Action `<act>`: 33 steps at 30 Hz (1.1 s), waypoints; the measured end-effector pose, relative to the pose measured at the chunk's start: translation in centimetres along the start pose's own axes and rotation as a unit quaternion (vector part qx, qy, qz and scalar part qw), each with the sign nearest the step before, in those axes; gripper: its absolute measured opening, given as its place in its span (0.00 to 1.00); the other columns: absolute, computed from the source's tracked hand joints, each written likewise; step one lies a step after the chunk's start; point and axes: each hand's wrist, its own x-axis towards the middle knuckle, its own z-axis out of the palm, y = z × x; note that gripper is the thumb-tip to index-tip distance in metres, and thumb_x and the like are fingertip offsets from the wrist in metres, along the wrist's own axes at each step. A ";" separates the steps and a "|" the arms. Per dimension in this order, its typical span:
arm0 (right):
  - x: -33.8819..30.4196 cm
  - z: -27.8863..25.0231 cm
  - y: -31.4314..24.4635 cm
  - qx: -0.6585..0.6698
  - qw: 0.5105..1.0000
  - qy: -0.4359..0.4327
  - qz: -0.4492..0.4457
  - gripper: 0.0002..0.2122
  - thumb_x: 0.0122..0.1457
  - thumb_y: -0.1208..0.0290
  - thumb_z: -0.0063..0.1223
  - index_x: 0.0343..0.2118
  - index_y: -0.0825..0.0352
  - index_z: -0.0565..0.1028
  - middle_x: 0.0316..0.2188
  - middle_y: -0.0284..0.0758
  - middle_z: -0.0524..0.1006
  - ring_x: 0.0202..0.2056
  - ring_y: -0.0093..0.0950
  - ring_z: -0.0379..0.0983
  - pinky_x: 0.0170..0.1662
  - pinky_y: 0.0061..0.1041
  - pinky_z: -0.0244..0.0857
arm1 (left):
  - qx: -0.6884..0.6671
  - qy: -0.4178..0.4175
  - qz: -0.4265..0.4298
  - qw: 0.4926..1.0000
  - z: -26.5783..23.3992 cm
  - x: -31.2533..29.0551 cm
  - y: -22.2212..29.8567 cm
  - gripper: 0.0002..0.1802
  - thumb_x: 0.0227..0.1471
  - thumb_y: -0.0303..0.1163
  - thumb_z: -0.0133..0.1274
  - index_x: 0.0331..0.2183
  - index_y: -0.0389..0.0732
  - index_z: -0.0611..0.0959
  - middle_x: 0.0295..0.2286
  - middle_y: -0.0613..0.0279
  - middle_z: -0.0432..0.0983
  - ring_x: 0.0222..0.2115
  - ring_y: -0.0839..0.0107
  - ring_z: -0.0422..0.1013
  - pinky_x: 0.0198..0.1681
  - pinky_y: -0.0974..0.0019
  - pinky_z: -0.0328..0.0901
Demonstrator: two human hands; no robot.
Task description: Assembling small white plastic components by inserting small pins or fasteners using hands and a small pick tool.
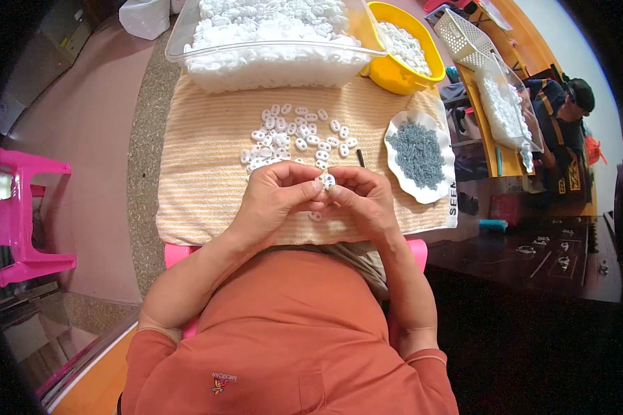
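Note:
My left hand [275, 199] and my right hand [364, 202] meet near the front of the striped towel [201, 155]. Between their thumbs and fingertips they pinch a small white plastic piece [327, 180], partly covered by the fingers. Just beyond lies a loose spread of white oval two-holed pieces [277, 142], some of them piled up at the left. A single white piece [315, 216] rests below my hands. Close to my right hand lies a short black stick [360, 158]. To its right, a white wavy-edged plate [426, 196] holds many small grey parts [417, 153].
At the back stands a clear bin [277, 45] heaped with white pieces, beside a yellow basin [396, 83] of similar ones. A pink stool [24, 214] is at the left. On the right, another person [561, 114] sits by a table with a white basket [460, 40] and a filled clear bin [509, 114].

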 end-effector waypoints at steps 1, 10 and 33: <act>0.0 0.0 -0.1 0.000 1.000 0.000 0.000 0.13 0.58 0.79 0.53 0.46 0.75 0.72 0.35 0.39 0.78 0.35 0.25 0.77 0.37 0.23 0.74 | 0.000 0.000 0.000 1.000 0.0 0.0 0.0 0.10 0.52 0.23 0.56 0.38 0.31 0.79 0.31 0.58 0.78 0.30 0.75 0.75 0.35 0.73 0.72; 0.0 -0.5 0.0 -0.022 0.999 0.022 -0.011 0.14 0.57 0.78 0.55 0.46 0.74 0.73 0.34 0.37 0.79 0.32 0.21 0.75 0.35 0.18 0.70 | 0.023 0.001 0.003 1.000 -0.4 0.2 -0.4 0.10 0.52 0.24 0.56 0.38 0.31 0.78 0.30 0.58 0.78 0.30 0.74 0.75 0.34 0.72 0.73; -0.1 -0.7 0.1 -0.038 0.998 0.034 -0.033 0.13 0.56 0.81 0.53 0.45 0.75 0.73 0.33 0.37 0.78 0.30 0.23 0.74 0.35 0.27 0.75 | 0.043 -0.002 -0.011 0.999 -0.6 0.3 -0.4 0.10 0.51 0.23 0.57 0.37 0.32 0.79 0.30 0.58 0.78 0.28 0.74 0.75 0.33 0.71 0.73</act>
